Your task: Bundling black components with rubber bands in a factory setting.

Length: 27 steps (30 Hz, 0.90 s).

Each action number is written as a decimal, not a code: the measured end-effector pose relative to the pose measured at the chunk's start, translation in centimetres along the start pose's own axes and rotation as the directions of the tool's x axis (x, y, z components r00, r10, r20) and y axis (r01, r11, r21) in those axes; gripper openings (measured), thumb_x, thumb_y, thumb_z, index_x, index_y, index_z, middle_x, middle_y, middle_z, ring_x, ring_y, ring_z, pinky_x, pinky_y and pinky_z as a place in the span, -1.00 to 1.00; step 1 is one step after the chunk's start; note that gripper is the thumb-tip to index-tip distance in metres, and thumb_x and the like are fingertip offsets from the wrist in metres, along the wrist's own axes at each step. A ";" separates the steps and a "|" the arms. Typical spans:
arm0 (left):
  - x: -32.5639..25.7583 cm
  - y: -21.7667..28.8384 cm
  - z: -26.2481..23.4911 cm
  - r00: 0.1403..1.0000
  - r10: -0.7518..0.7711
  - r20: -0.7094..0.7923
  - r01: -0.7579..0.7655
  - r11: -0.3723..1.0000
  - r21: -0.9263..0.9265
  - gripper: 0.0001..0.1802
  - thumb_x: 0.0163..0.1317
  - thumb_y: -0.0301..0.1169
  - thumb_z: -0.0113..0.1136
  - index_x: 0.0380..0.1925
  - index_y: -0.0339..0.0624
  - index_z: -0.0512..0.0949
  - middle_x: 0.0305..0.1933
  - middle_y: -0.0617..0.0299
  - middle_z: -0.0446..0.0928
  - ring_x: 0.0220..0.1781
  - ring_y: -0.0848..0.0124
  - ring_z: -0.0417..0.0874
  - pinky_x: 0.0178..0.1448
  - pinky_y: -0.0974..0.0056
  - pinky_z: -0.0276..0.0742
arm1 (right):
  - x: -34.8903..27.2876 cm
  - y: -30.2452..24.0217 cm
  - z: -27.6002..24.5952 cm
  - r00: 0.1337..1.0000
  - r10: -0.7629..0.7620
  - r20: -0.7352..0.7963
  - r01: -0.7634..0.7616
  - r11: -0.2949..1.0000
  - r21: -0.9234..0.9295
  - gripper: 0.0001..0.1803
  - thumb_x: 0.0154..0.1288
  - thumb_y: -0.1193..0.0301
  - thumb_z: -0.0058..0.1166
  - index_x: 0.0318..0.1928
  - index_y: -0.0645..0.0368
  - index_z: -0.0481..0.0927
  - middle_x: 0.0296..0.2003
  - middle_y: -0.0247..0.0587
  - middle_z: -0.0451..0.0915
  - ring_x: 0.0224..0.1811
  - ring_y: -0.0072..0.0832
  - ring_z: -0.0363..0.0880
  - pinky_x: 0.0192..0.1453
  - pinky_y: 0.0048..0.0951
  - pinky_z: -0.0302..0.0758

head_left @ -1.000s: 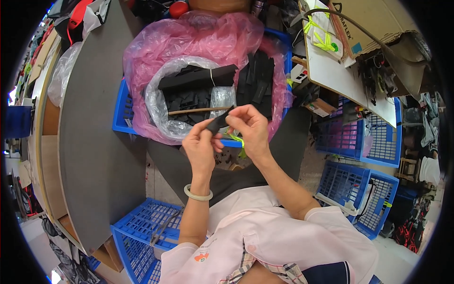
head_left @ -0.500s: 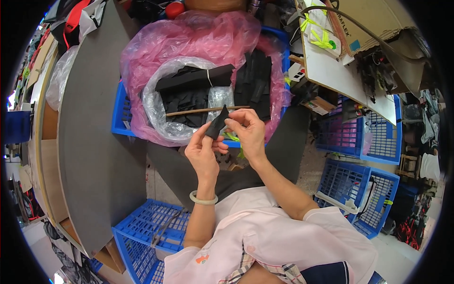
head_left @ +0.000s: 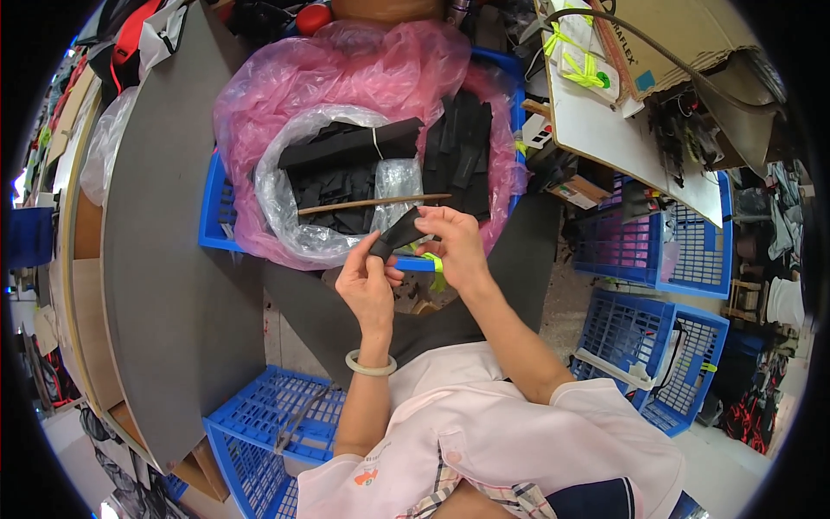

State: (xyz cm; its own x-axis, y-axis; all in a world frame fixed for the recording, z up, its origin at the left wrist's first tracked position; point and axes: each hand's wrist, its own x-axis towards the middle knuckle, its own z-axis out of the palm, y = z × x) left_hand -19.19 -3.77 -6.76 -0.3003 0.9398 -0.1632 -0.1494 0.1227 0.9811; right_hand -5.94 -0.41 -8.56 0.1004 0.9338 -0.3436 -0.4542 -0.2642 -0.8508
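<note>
Between my two hands is a small black fabric piece (head_left: 399, 233), apparently folded or tube-like. My left hand (head_left: 365, 275) pinches its lower left end, and my right hand (head_left: 458, 246) pinches its upper right end. Just beyond them, a thin wooden stick (head_left: 372, 203) lies across a clear plastic bag (head_left: 275, 195) of black fabric pieces (head_left: 335, 186). A larger black roll (head_left: 346, 145) with a pale band rests on top of these. More black strips (head_left: 460, 156) lie to the right, inside the pink plastic liner (head_left: 346, 65).
The liner sits in a blue crate (head_left: 212, 203) in front of me. At left runs a long grey table (head_left: 186, 259). More blue crates (head_left: 277, 406) stand at lower left and on the right (head_left: 622, 333). A white board (head_left: 640, 130) juts in at upper right.
The black fabric piece has turned from upright and pointed to a flatter slant. My right hand has shifted slightly lower, still pinching it; the left keeps its hold.
</note>
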 end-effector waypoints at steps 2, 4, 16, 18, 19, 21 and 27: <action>0.6 -0.2 -0.6 0.999 0.039 0.027 -0.040 0.999 0.036 -0.69 0.22 -0.62 -0.12 -0.13 -0.28 0.58 -0.53 0.18 0.55 -0.64 0.59 0.49 -0.58 0.55 0.40 | 0.1 -0.4 -0.1 0.979 0.158 0.130 -0.185 0.955 0.232 -0.79 0.13 0.48 0.17 -0.20 0.29 0.58 -0.32 -0.24 0.59 -0.31 -0.53 0.60 -0.32 -0.48 0.61; 1.4 0.0 -1.1 0.995 0.076 0.061 -0.080 0.994 0.070 -0.69 0.21 -0.64 -0.13 -0.16 -0.27 0.59 -0.53 0.22 0.55 -0.63 0.64 0.46 -0.58 0.57 0.36 | -0.4 -1.1 0.1 0.965 0.170 0.200 -0.214 0.951 0.222 -0.76 0.15 0.43 0.15 -0.17 0.27 0.59 -0.30 -0.20 0.61 -0.29 -0.52 0.60 -0.31 -0.46 0.61; 3.2 2.0 -1.0 0.925 -0.208 0.318 0.378 0.599 -0.706 -0.66 0.34 -0.35 -0.07 0.02 -0.34 0.38 -0.09 -0.02 0.56 0.02 0.16 0.56 0.23 0.18 0.40 | -3.7 -0.2 2.4 0.928 0.074 0.364 0.160 0.806 -0.570 -0.70 0.27 0.22 0.06 -0.41 0.21 0.61 -0.71 -0.23 0.53 -0.75 -0.46 0.49 -0.63 -0.43 0.41; 3.8 1.1 -1.8 0.906 -0.318 0.280 0.424 0.662 -0.618 -0.67 0.27 -0.46 0.00 0.01 -0.38 0.37 -0.22 -0.06 0.60 -0.04 0.08 0.59 0.25 0.12 0.36 | -3.4 0.4 1.7 0.738 -0.215 0.639 0.674 0.221 -0.705 -0.76 0.21 0.27 0.06 -0.45 0.17 0.58 -0.72 -0.12 0.51 -0.72 -0.21 0.51 -0.64 -0.23 0.40; 3.5 2.3 -1.0 0.915 -0.293 0.277 0.401 0.732 -0.552 -0.65 0.18 -0.55 0.05 -0.01 -0.42 0.37 -0.32 -0.09 0.61 -0.05 0.01 0.60 0.27 0.08 0.34 | -3.3 -0.1 1.9 0.764 -0.168 0.623 0.645 0.220 -0.732 -0.81 0.16 0.31 0.03 -0.49 0.14 0.56 -0.68 -0.05 0.52 -0.67 -0.05 0.50 -0.62 -0.11 0.39; 2.8 1.8 -0.2 0.905 -0.316 0.286 0.425 0.710 -0.561 -0.65 0.17 -0.55 0.06 -0.02 -0.42 0.37 -0.30 -0.11 0.61 -0.03 -0.01 0.59 0.27 0.08 0.35 | -2.7 0.3 2.2 0.765 -0.158 0.625 0.644 0.206 -0.737 -0.81 0.16 0.32 0.02 -0.48 0.14 0.56 -0.68 -0.06 0.52 -0.67 -0.05 0.50 -0.62 -0.12 0.39; 4.1 0.8 -2.3 0.775 -0.436 0.457 0.630 0.477 -0.613 -0.82 0.24 -0.39 0.09 -0.22 -0.25 0.46 -0.29 -0.01 0.60 0.18 -0.06 0.44 0.29 0.01 0.30 | -0.5 -0.8 4.3 0.761 0.427 0.489 0.131 0.637 -0.759 -0.65 0.35 0.16 -0.16 -0.24 0.18 0.53 -0.71 -0.04 0.51 -0.73 -0.31 0.53 -0.68 -0.30 0.42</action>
State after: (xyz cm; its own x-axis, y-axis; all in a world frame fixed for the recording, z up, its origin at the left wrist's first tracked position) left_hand -22.66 -0.59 -6.90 0.2634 0.8207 -0.5071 -0.8376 0.4553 0.3018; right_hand -9.45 0.36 -5.99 -0.5506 0.7156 -0.4298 0.3958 -0.2294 -0.8892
